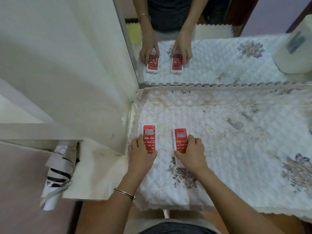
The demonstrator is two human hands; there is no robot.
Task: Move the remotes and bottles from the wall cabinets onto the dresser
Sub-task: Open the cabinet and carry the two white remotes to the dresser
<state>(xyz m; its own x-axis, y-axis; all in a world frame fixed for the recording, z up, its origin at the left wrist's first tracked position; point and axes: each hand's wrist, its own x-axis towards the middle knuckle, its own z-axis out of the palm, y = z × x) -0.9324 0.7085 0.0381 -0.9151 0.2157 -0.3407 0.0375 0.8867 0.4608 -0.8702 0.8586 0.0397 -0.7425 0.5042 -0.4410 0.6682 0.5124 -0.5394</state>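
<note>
Two red-faced white remotes lie side by side on the dresser's quilted floral cover, near its left end. My left hand grips the lower part of the left remote. My right hand holds the right remote by its lower half. Both remotes point away from me with their small grey screens at the far end and rest on the cloth. No bottles are in view.
A mirror behind the dresser reflects my hands and the remotes. A white cabinet panel stands to the left. A white roll-shaped object shows in the mirror at far right. A striped rolled cloth lies at lower left.
</note>
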